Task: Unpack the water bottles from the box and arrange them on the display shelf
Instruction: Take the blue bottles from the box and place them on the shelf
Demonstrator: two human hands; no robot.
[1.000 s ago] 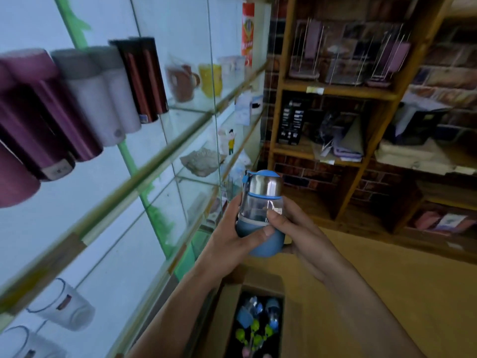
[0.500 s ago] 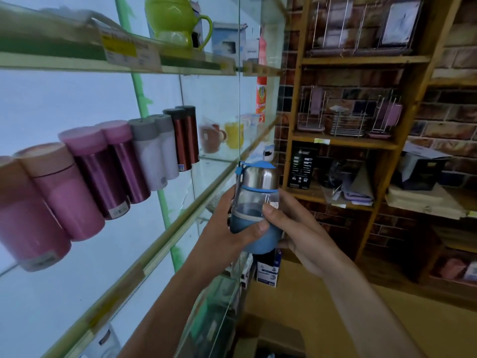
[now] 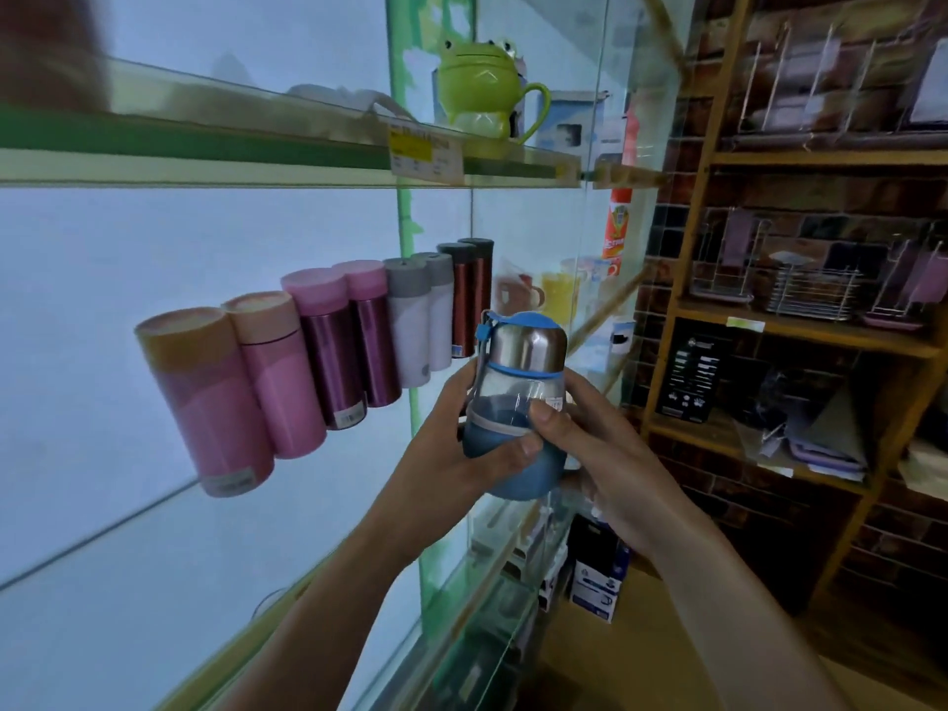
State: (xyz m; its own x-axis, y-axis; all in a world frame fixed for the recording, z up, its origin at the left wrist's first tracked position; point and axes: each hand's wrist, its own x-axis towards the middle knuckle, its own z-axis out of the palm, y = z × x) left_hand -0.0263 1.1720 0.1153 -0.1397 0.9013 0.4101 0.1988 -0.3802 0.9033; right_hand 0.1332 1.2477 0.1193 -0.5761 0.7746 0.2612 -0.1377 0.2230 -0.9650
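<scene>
While both hands are gripping it in the head view, the water bottle is showing a clear body, a blue sleeve on its lower half, a steel cap with blue rim and a blue strap. A small white label near the right thumb is sitting too blurred to read; so is the yellow price tag on the upper shelf edge. Left hand is closing its fingers across the sleeve; right hand is wrapping the far side. Bottle is hanging in front of the display shelf, just right of the row of flasks.
</scene>
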